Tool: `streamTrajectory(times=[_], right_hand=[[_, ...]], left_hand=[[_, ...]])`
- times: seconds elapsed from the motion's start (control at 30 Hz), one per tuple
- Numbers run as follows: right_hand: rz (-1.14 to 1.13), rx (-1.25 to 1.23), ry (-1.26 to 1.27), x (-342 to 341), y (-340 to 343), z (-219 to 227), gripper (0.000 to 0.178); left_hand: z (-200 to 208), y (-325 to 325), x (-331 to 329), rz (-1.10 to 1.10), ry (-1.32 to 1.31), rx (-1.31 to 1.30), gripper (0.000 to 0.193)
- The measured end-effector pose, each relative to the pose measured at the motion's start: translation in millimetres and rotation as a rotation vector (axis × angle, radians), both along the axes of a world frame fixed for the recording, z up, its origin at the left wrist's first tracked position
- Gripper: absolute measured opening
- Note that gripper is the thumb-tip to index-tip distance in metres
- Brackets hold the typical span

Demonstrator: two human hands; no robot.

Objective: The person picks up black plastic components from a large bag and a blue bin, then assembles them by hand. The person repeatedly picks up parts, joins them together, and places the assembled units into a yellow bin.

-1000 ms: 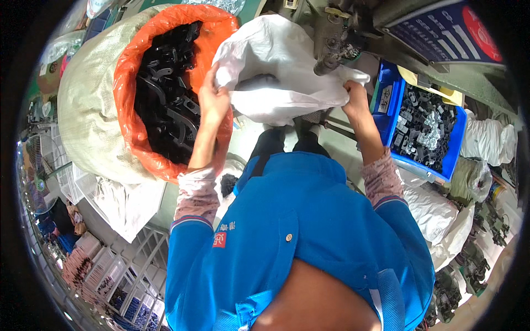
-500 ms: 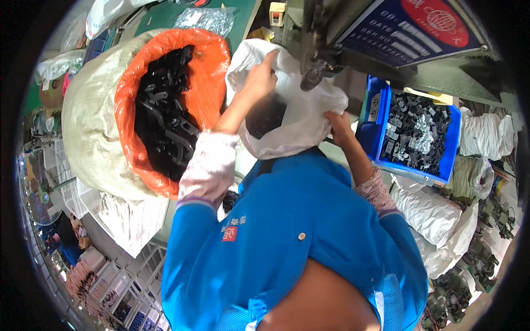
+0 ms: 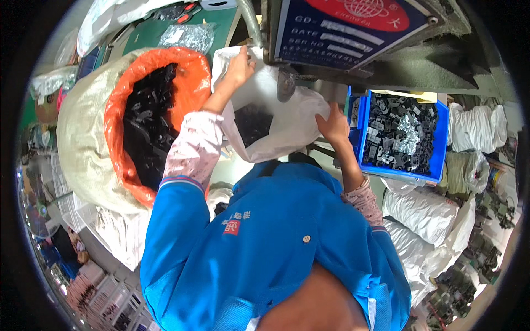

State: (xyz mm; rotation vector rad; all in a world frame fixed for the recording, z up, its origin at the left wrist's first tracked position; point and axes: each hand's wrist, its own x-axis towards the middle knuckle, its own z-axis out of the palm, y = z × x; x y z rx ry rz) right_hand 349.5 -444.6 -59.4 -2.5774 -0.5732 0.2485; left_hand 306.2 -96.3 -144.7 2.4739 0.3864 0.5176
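Between my two hands a white woven sack (image 3: 301, 129) is held with its mouth spread wide. Small black parts (image 3: 254, 122) lie inside it, partly in shadow. My left hand (image 3: 239, 69) is closed on the far left part of the rim, index finger pointing up along the edge. The right side of the rim is pinched by my right hand (image 3: 333, 124), thumb and fingers together at the cloth. A dark rounded machine part (image 3: 286, 84) hangs over the sack's far side and hides some of it.
At left stands a big woven sack (image 3: 83, 132) with an orange liner (image 3: 193, 77), full of black curved parts (image 3: 146, 121). A blue bin (image 3: 441, 143) of small dark and shiny metal parts is at right. The machine body (image 3: 419, 66) overhangs the far right; white sacks (image 3: 422, 212) lie nearer.
The whole view has shifted, so the surroundings appear further left and mostly lower. My left hand has moved toward the far left rim. Both hands still hold the sack.
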Motion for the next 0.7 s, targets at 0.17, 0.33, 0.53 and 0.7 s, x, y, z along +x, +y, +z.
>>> streamTrajectory(times=[0.17,0.33,0.53,0.7], right_hand=[[0.277,-0.118,-0.178,22,16,-3,0.038],[0.323,-0.043,-0.094,49,45,23,0.028],[0.558,-0.022,-0.485,108,111,-25,0.036],[0.603,0.126,-0.215,95,112,-3,0.043]], left_hand=[[92,-111,-96,-0.258,0.752,-0.066,0.033],[103,-135,-164,0.002,0.837,-0.103,0.035],[102,-208,-149,-0.297,0.566,-0.433,0.043],[93,-216,-161,-0.007,0.206,-0.512,0.043]])
